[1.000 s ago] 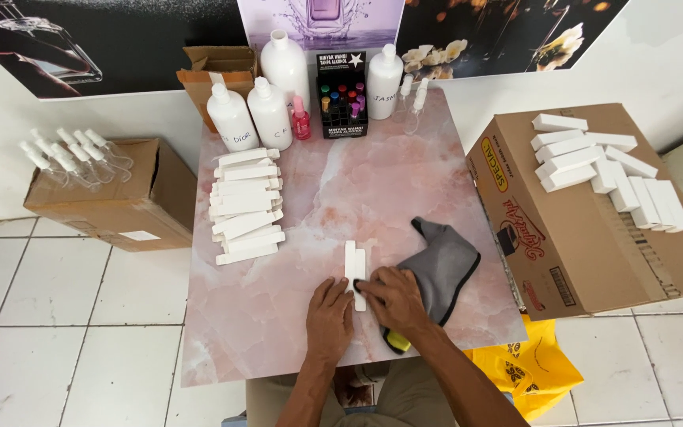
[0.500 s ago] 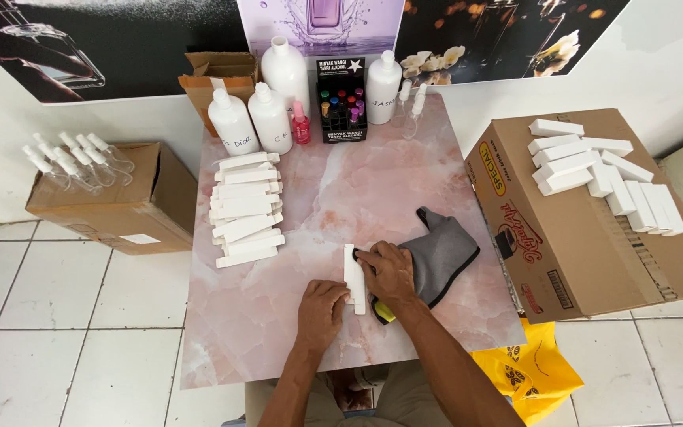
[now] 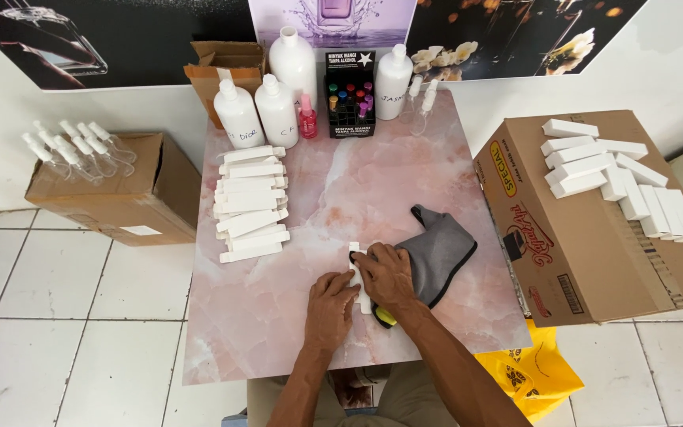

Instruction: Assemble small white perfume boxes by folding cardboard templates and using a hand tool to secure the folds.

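Both of my hands meet over a slim white carton lying on the pink marble table. My left hand rests against the carton's left side with curled fingers. My right hand grips it from the right, its fingers over the top end. A small yellow-green object peeks out under my right wrist. A grey cloth lies just right of my right hand. A stack of flat white cartons sits at the table's left.
White bottles, a small red bottle and a black display rack of vials line the back edge. A cardboard box topped with white cartons stands right; another box with clear spray bottles stands left. A yellow bag lies on the floor.
My hands and the white carton keep the same place on the table. My right hand has closed further over the carton's upper part, and the view has shifted slightly.
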